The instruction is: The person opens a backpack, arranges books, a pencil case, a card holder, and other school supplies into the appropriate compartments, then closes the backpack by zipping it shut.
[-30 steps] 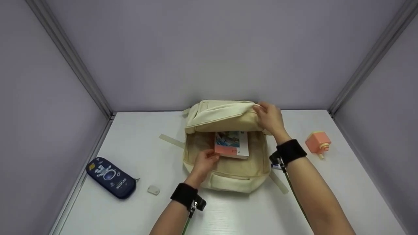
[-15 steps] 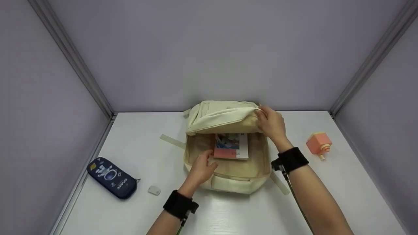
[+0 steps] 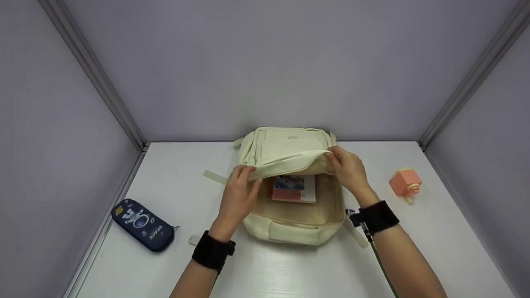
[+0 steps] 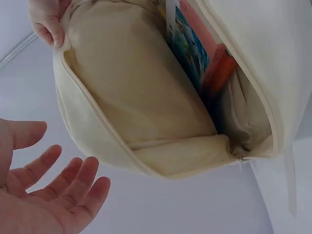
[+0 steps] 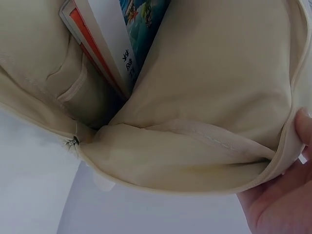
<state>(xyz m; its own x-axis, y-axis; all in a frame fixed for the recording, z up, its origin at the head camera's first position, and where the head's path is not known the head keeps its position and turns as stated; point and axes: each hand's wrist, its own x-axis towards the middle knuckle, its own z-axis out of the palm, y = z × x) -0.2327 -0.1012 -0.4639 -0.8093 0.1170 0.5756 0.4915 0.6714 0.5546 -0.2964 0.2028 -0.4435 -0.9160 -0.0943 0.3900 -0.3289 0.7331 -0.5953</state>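
A cream backpack [image 3: 290, 231] lies unzipped on the table with its front flap [image 3: 290, 161] partly raised. My right hand [image 3: 351, 171] pinches the flap's edge at its right corner, thumb inside, as the right wrist view also shows. At the flap's left corner is my left hand [image 3: 237, 196]. In the left wrist view this hand [image 4: 58, 195] has its fingers spread and loosely bent, a little apart from the flap's rim. Inside the bag sits a book [image 3: 294, 190] with a blue, pink and white cover, partly hidden by the flap. Orange-edged pages or another book [image 4: 219, 73] show beside it.
A navy pencil case [image 3: 143, 225] with a space print lies at the left. A small pale eraser-like piece [image 3: 193, 240] is partly behind the left wrist. At the right stands a pink box-shaped item [image 3: 405, 183]; a blue-and-white object [image 3: 350, 212] lies by the bag.
My left hand has left the book's edge inside the bag and moved up and left to the flap's left corner. My right hand has brought the flap lower, over more of the book.
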